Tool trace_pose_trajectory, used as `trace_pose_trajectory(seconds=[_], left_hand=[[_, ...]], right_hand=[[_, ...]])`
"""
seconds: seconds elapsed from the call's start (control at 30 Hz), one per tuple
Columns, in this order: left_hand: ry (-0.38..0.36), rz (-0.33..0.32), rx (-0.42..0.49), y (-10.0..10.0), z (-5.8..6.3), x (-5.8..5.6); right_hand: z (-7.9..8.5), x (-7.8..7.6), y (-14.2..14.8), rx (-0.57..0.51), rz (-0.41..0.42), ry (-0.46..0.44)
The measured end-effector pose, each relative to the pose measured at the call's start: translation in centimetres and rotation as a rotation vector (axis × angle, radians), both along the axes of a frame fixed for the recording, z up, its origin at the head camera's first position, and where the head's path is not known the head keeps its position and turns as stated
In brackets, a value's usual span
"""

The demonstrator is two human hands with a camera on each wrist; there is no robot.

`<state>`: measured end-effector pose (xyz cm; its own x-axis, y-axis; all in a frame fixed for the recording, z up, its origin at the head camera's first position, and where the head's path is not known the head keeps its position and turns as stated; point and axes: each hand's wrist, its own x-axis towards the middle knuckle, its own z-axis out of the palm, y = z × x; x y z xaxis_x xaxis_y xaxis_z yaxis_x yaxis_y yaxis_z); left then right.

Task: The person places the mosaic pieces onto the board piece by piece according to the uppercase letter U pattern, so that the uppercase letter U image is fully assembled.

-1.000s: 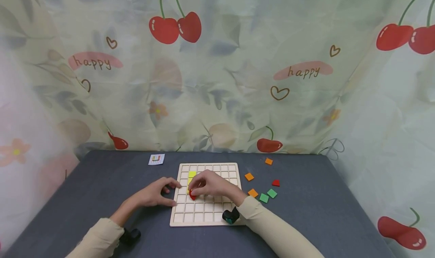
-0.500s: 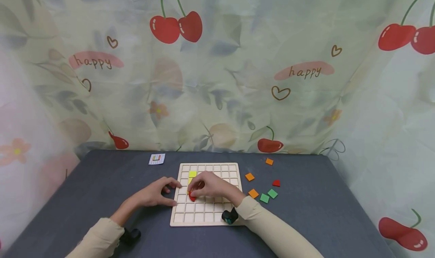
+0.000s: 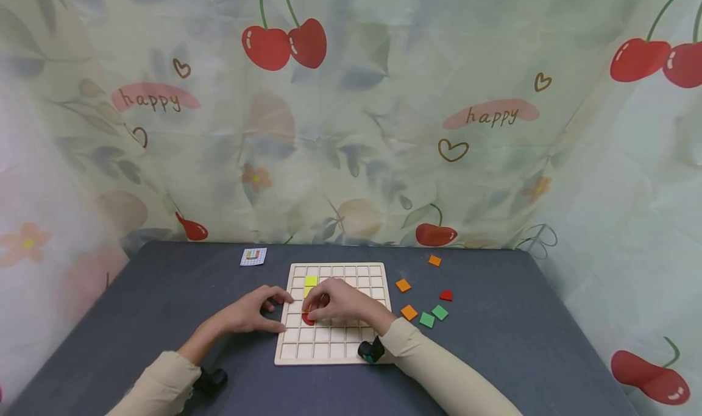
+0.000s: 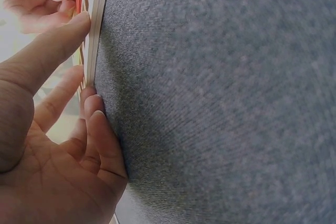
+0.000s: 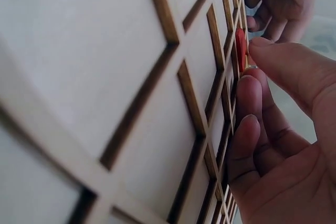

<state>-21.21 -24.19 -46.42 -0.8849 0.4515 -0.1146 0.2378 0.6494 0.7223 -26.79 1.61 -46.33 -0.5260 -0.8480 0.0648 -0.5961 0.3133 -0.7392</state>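
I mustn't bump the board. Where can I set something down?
Right of the loose red tile, the table is bare to its right edge. Another patch lies left of the card and left hand. Crowded: the board under the right hand, which pinches a red piece, and just right of the board, with orange tiles and green tiles.

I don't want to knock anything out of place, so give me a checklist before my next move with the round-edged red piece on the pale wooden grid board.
1. Left hand touching the left edge of the pale wooden grid board: ok.
2. Right hand pinching the round-edged red piece: ok.
3. That piece seated flat in one cell: cannot tell; fingers cover part of it.
4. Yellow square tiles fully in view: not ok; the right hand hides part of their column.
5. Loose orange square tiles and green square tiles off the board: ok.
6. Small white card with coloured print unobstructed: ok.
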Motion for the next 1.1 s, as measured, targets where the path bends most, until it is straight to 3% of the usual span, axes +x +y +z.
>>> trace_pose_trajectory(seconds=[0.43,1.1], left_hand=[[0.009,-0.007,0.004,0.1,0.2,0.1],[0.006,0.008,-0.009,0.2,0.1,0.2]], right_hand=[[0.8,-0.3,1.4,-0.119,0.001,-0.071],[0.8,-0.4,6.7,-0.165,-0.083,-0.089]])
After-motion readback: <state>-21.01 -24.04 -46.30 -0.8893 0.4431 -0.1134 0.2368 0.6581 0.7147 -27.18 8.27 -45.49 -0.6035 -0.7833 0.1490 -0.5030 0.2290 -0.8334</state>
